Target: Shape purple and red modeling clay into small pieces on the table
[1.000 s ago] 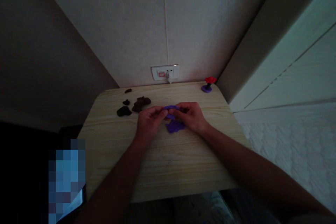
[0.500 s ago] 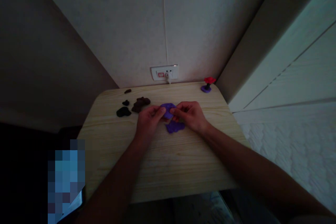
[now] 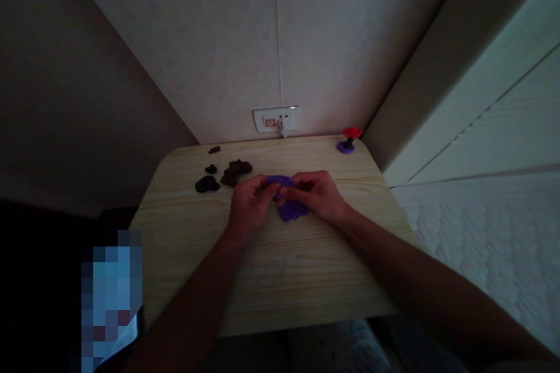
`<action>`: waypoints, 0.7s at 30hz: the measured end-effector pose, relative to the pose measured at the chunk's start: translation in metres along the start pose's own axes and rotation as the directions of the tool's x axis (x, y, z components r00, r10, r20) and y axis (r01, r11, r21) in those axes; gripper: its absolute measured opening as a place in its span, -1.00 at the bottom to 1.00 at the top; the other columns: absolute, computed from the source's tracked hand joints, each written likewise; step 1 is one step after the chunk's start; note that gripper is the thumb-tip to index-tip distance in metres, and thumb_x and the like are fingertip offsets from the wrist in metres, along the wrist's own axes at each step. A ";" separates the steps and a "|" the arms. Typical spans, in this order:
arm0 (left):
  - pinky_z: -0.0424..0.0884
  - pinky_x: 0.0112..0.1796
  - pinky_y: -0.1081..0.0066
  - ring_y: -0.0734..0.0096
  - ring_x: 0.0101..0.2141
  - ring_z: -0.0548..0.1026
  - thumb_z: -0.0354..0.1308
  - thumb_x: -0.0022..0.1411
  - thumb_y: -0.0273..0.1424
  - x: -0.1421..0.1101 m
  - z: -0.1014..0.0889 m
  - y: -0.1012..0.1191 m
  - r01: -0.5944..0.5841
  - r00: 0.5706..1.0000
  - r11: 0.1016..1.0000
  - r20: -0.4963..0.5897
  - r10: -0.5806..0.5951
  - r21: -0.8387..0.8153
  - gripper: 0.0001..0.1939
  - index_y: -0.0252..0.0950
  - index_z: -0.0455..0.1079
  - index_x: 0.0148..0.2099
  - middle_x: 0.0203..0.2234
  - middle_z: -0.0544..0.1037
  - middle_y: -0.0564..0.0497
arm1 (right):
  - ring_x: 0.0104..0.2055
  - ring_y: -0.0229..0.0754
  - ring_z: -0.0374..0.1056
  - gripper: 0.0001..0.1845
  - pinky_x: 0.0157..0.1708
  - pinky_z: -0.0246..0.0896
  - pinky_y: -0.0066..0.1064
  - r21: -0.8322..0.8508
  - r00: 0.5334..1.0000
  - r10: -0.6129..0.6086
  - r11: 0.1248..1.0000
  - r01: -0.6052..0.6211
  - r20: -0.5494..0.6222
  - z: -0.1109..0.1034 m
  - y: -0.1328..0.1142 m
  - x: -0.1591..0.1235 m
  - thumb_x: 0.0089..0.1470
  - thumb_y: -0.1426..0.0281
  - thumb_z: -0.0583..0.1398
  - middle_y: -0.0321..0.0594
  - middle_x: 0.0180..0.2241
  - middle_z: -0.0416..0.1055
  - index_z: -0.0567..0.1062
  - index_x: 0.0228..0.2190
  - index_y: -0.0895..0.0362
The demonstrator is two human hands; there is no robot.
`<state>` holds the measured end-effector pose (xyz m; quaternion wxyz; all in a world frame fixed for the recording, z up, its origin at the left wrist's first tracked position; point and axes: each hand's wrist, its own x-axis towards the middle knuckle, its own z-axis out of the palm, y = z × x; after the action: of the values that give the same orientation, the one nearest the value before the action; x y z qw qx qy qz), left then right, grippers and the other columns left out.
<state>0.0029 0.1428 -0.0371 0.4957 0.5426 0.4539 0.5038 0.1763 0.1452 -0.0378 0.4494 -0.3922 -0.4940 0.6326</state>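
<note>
Between my hands is a piece of purple modelling clay [image 3: 281, 179], held just above the table. My left hand [image 3: 251, 198] pinches its left side with thumb and fingers. From the right, my right hand [image 3: 317, 193] grips it too, its thumb pressed near the left thumb. Under the hands a second purple clay lump [image 3: 292, 211] lies on the wooden table [image 3: 280, 268], partly covered by them. Brown clay [image 3: 236, 171] sits just left of my left hand, with a dark, near-black clay lump [image 3: 207, 184] beside it.
Small dark bits, one dark [image 3: 211, 169] and one brown [image 3: 214, 150], lie at the back left. A red flower-like clay figure [image 3: 351, 133] stands on a purple base at the back right. Behind the table, a plug sits in the wall socket [image 3: 275, 120].
My thumbs have come closer together over the held purple clay, and less of it shows. The lump on the table stays put. The view has shifted slightly.
</note>
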 end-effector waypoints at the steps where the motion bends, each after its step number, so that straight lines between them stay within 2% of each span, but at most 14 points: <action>1: 0.51 -0.42 0.44 0.39 -0.51 0.59 0.36 0.15 -0.31 0.000 0.000 0.000 0.007 1.000 1.000 -0.005 -0.007 -0.003 -0.84 -0.32 0.59 -0.33 -0.53 0.65 0.00 | -0.53 -0.28 0.40 -0.59 -0.50 0.28 -0.47 -0.008 1.000 -0.007 1.000 0.007 -0.005 0.000 -0.001 0.000 -0.26 0.11 0.54 -0.25 -0.53 0.59 0.66 -0.48 0.16; 6: 0.57 -0.37 0.37 0.33 -0.49 0.63 0.40 0.12 -0.27 -0.001 0.001 0.000 0.075 0.997 0.996 -0.012 -0.076 -0.039 -0.80 -0.31 0.60 -0.34 -0.49 0.68 -0.03 | -0.57 -0.34 0.27 -0.58 -0.54 0.15 -0.48 -0.055 0.998 -0.039 0.998 0.036 -0.052 -0.003 -0.002 0.003 -0.24 0.10 0.53 -0.32 -0.59 0.48 0.61 -0.53 0.18; 11: 0.55 -0.36 0.38 0.32 -0.46 0.64 0.41 0.10 -0.30 -0.001 -0.001 -0.001 0.037 0.999 0.999 -0.010 -0.037 -0.002 -0.85 -0.27 0.64 -0.31 -0.46 0.69 0.00 | -0.59 -0.37 0.18 -0.56 -0.59 0.02 -0.50 -0.070 0.999 -0.014 0.997 0.010 -0.053 -0.004 -0.001 0.004 -0.23 0.10 0.52 -0.37 -0.63 0.39 0.55 -0.55 0.18; 17: 0.50 -0.40 0.42 0.37 -0.51 0.58 0.38 0.12 -0.35 -0.001 -0.002 0.001 -0.001 0.999 0.999 -0.054 0.003 0.049 -0.90 -0.28 0.65 -0.36 -0.55 0.66 0.02 | -0.56 -0.35 0.25 -0.54 -0.57 0.11 -0.50 -0.037 1.000 0.002 0.999 -0.003 -0.019 -0.001 -0.001 0.001 -0.23 0.10 0.53 -0.33 -0.54 0.49 0.59 -0.42 0.17; 21: 0.49 -0.43 0.43 0.39 -0.54 0.57 0.39 0.10 -0.37 -0.001 -0.002 0.003 -0.003 0.999 0.998 -0.051 0.006 0.064 -0.91 -0.27 0.64 -0.40 -0.58 0.65 0.03 | -0.57 -0.35 0.27 -0.57 -0.57 0.12 -0.50 -0.077 0.999 -0.016 0.997 0.014 -0.035 -0.003 0.001 0.001 -0.18 0.08 0.50 -0.30 -0.54 0.50 0.61 -0.46 0.18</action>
<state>0.0004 0.1415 -0.0346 0.4652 0.5462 0.4811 0.5038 0.1784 0.1464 -0.0393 0.4474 -0.4166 -0.5129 0.6027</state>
